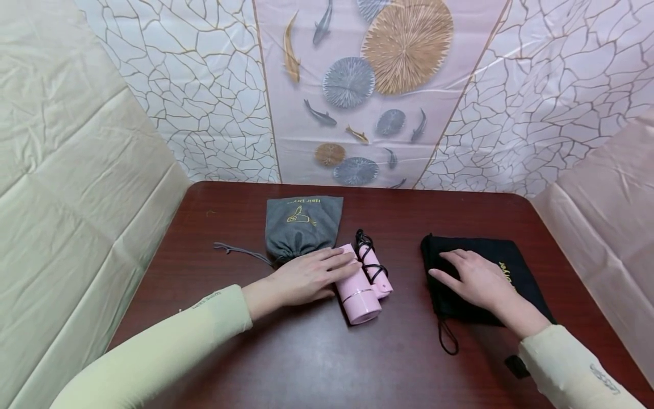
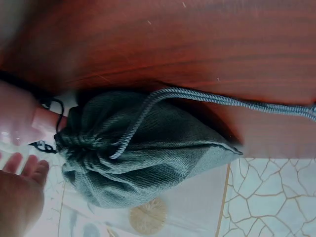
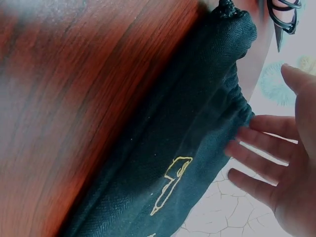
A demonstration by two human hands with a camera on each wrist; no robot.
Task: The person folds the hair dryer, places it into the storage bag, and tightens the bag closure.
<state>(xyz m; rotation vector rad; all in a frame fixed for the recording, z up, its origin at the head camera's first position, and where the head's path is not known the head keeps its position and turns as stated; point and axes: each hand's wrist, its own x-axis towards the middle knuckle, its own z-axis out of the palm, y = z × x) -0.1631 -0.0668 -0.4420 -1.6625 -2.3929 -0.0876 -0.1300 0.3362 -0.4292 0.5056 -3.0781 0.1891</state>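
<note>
A pink hair dryer (image 1: 356,295) lies on the table, its handle (image 1: 375,264) folded alongside with black cord wound round it. My left hand (image 1: 311,275) lies over the dryer's barrel, the fingers fairly straight; I cannot tell how firmly they touch it. Just behind that hand is a grey drawstring bag (image 1: 306,218) with gold print, its neck gathered, also seen as a grey bag (image 2: 148,153) in the left wrist view. At the right, my right hand (image 1: 477,278) is over a flat black drawstring bag (image 1: 516,255), fingers spread and curled round nothing.
A grey cord (image 1: 240,250) trails left from the grey bag. The black bag's cord loop (image 1: 449,341) hangs toward the near side. A small dark piece (image 1: 517,366) lies beside the right sleeve. Fabric walls (image 1: 214,113) stand behind and at both sides of the brown table (image 1: 306,363).
</note>
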